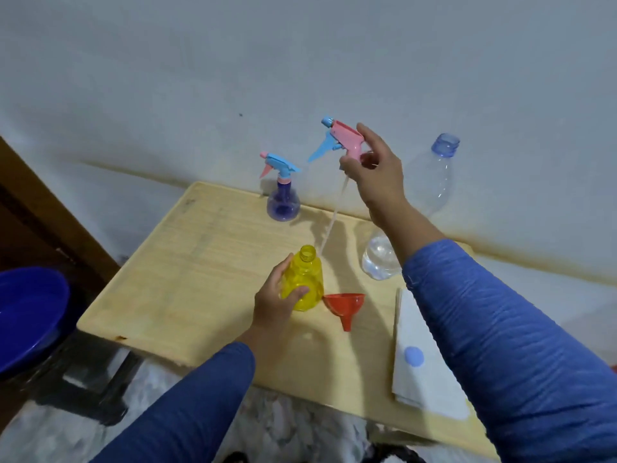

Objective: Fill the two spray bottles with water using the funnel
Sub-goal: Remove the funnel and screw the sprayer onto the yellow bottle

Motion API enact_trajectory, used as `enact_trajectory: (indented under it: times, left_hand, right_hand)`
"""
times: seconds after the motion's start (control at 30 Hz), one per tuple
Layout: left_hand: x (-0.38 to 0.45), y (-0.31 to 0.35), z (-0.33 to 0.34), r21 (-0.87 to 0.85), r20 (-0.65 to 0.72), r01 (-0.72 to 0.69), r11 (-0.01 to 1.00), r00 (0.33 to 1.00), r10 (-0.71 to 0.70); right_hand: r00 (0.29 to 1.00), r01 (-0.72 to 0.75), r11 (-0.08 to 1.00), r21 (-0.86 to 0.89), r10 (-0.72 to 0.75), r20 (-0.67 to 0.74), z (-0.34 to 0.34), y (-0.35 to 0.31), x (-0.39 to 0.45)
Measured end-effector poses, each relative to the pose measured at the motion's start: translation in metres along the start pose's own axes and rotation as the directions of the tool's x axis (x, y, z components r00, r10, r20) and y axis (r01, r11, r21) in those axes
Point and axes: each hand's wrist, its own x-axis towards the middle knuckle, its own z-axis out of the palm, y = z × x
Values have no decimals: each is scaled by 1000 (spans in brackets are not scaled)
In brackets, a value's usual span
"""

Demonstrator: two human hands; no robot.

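Pale grey wall rises behind a light wooden desk (207,262) that carries everything. At its middle the left hand (277,302) grips the yellow spray bottle (305,282), which stands upright with its neck open and capless. Up and beyond that hand, the right hand (374,172) is raised above the desk and pinches the pink-and-blue spray head (340,138), whose thin dip tube (334,218) hangs slanting down, its tip near the yellow bottle's mouth but outside it. Just right of the left hand the red funnel (345,305) lies on its side, touching or nearly touching the yellow bottle. Beyond the left hand, near the wall, the purple spray bottle (283,202) stands with its blue sprayer on. Behind the right forearm stands a clear water bottle (430,182), uncapped, water in its lower part. Under the right sleeve lies a folded white cloth (417,355) with a blue dot. Far left of the left hand, off the desk, sits a blue basin (30,315).
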Motion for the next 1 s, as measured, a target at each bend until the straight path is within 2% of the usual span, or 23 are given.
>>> enact_trajectory:
  times: [0.17,0.63,0.77,1.0]
  left_hand:
    - [1,-10,1,-17,-7,-30,999,1000,30]
    - [0,-10,0,-2,-6,-26,1000,1000,26]
    - [1,-13,0,5,-6,-32,999,999,32]
    - [3,-17,1,-1,-20,-53,999,998,53]
  right_hand:
    - [994,75,997,7,-75,-74,1,-14,-11]
    - [982,176,984,-20,-177,-72,6,-31,-27]
    - [988,144,989,-25,-145,-54,15,-8,-45]
    - [995,36,999,-16,-34,93,37,48,-95]
